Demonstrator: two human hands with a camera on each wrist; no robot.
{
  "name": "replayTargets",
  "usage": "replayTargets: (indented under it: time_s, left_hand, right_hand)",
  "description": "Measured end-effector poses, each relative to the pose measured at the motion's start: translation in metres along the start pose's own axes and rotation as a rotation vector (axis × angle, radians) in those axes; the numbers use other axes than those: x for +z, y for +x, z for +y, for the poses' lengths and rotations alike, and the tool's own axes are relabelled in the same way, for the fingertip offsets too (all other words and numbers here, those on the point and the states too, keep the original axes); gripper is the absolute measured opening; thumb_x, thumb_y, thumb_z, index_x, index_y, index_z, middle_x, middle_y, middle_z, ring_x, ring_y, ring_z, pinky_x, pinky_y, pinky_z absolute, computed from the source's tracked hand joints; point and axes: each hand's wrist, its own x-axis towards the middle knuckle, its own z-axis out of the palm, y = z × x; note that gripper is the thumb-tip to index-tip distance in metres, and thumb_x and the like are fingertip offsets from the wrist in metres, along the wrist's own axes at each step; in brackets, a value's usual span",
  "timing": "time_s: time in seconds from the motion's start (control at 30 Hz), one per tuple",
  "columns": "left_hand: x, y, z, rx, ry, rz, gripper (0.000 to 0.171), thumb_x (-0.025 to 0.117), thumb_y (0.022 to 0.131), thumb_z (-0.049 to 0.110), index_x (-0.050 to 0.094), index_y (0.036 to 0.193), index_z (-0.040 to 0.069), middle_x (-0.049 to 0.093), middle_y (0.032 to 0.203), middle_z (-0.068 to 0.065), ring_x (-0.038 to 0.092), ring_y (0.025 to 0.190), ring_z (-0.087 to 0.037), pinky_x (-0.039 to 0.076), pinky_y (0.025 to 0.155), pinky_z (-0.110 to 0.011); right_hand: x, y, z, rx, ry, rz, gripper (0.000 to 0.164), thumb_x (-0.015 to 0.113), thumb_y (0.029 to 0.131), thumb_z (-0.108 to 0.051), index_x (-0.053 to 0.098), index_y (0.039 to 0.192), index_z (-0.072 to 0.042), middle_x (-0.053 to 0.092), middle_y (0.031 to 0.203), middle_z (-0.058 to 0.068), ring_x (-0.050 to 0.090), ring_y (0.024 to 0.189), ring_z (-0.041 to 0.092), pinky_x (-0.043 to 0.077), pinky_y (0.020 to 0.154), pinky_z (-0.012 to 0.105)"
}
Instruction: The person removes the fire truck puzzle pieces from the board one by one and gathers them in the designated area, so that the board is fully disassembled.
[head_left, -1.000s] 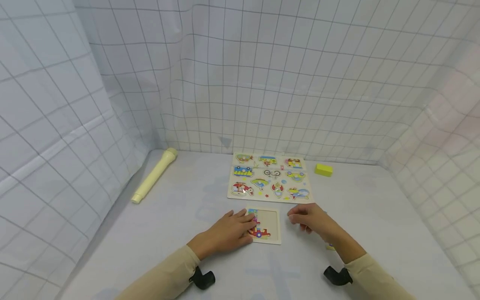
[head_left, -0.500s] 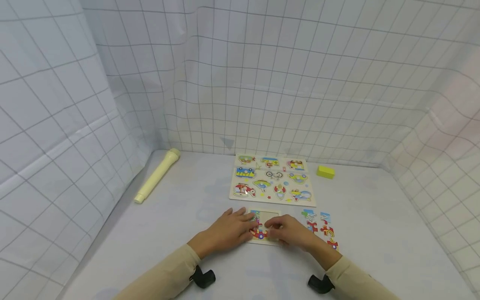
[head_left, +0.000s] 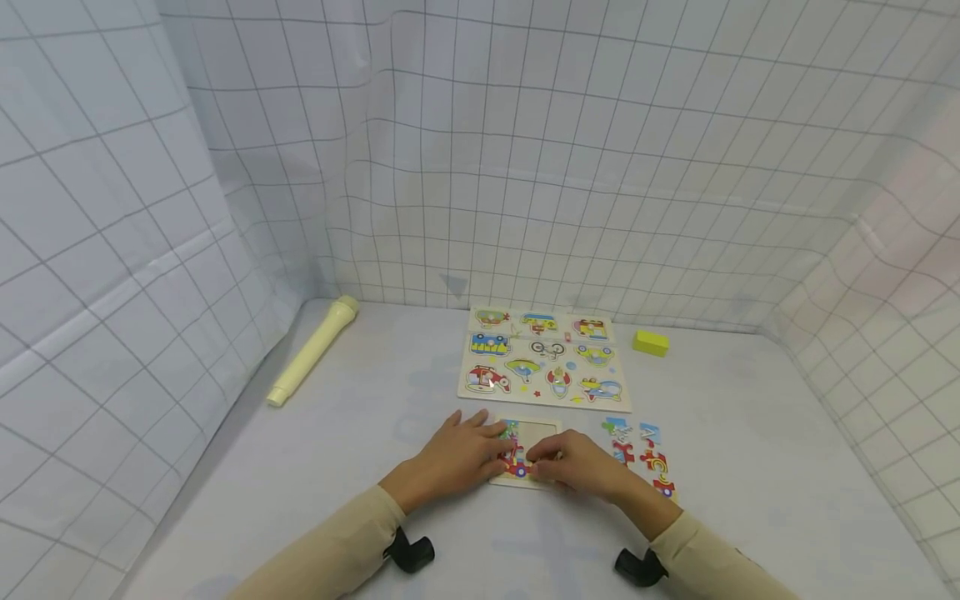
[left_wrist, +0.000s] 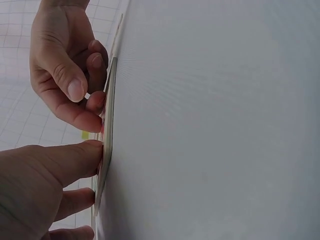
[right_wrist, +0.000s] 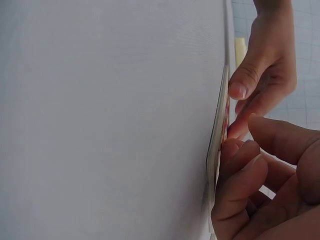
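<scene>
A small square puzzle tray (head_left: 542, 432) lies flat on the table, with colourful jigsaw pieces (head_left: 521, 471) in its left and lower parts. My left hand (head_left: 459, 462) rests on the tray's left side, fingers stretched out across the edge and the pieces. From the right, my right hand (head_left: 573, 462) reaches over the tray, its bent fingertips touching down on the pieces. In the right wrist view its thumb (right_wrist: 275, 134) stands apart from the fingers, and no piece shows between them. Several loose jigsaw pieces (head_left: 655, 461) lie right of the tray, partly behind my right wrist.
Behind the tray lies a larger wooden board (head_left: 543, 392) with vehicle pictures. A yellow block (head_left: 650, 342) sits to its right. At the far left is a cream-coloured stick (head_left: 311, 354) with a thicker end. White gridded curtains (head_left: 525, 167) enclose the table's back and sides.
My right hand has come left from beside the tray to over its right half, uncovering loose pieces on the right. My left hand stays on the tray's left edge, fingers shifting slightly.
</scene>
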Motion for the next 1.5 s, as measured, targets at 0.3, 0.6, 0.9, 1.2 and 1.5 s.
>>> replayTargets:
  time_s: [0.3, 0.6, 0.9, 1.2, 1.5]
  left_hand:
    - [-0.002, 0.000, 0.002, -0.019, -0.024, -0.005, 0.038, 0.065, 0.099, 0.043, 0.069, 0.135, 0.030, 0.057, 0.148, 0.000, 0.046, 0.142, -0.038, 0.034, 0.109, -0.070]
    - [-0.006, 0.000, 0.003, -0.021, -0.030, -0.009, 0.038, 0.065, 0.099, 0.043, 0.069, 0.134, 0.030, 0.057, 0.148, 0.000, 0.046, 0.142, -0.039, 0.034, 0.109, -0.070]
    - [-0.006, -0.001, 0.004, -0.014, -0.032, -0.005, 0.038, 0.065, 0.099, 0.041, 0.069, 0.135, 0.028, 0.057, 0.149, -0.001, 0.046, 0.142, -0.040, 0.034, 0.108, -0.072]
    - [-0.005, -0.002, 0.005, -0.013, -0.039, -0.001, 0.038, 0.065, 0.099, 0.041, 0.069, 0.135, 0.027, 0.057, 0.148, -0.002, 0.047, 0.141, -0.040, 0.034, 0.108, -0.072]
    - [-0.003, -0.001, 0.004, -0.012, -0.036, -0.008, 0.039, 0.064, 0.100, 0.041, 0.068, 0.136, 0.027, 0.056, 0.149, -0.002, 0.047, 0.140, -0.043, 0.035, 0.108, -0.071]
  right_hand:
    - [0.002, 0.003, 0.001, -0.018, -0.002, 0.017, 0.007, 0.068, 0.096, -0.014, 0.070, 0.102, -0.011, 0.059, 0.085, 0.002, 0.052, 0.065, 0.013, 0.043, 0.056, 0.025]
    - [0.001, 0.006, 0.003, 0.011, 0.083, -0.009, 0.007, 0.064, 0.096, -0.006, 0.067, 0.101, -0.010, 0.058, 0.085, 0.003, 0.054, 0.063, 0.014, 0.045, 0.055, 0.025]
    - [0.000, 0.007, 0.005, 0.004, 0.153, -0.021, 0.007, 0.067, 0.095, -0.007, 0.067, 0.102, -0.006, 0.057, 0.083, 0.004, 0.051, 0.059, 0.013, 0.043, 0.052, 0.024]
    - [-0.003, 0.002, 0.004, -0.006, 0.148, -0.002, 0.009, 0.068, 0.096, -0.011, 0.069, 0.103, -0.006, 0.059, 0.082, 0.004, 0.051, 0.059, 0.014, 0.043, 0.052, 0.025]
    - [-0.028, -0.016, 0.011, 0.039, 0.184, 0.041, 0.013, 0.069, 0.097, -0.016, 0.070, 0.103, -0.004, 0.062, 0.083, 0.004, 0.047, 0.059, 0.015, 0.040, 0.051, 0.024]
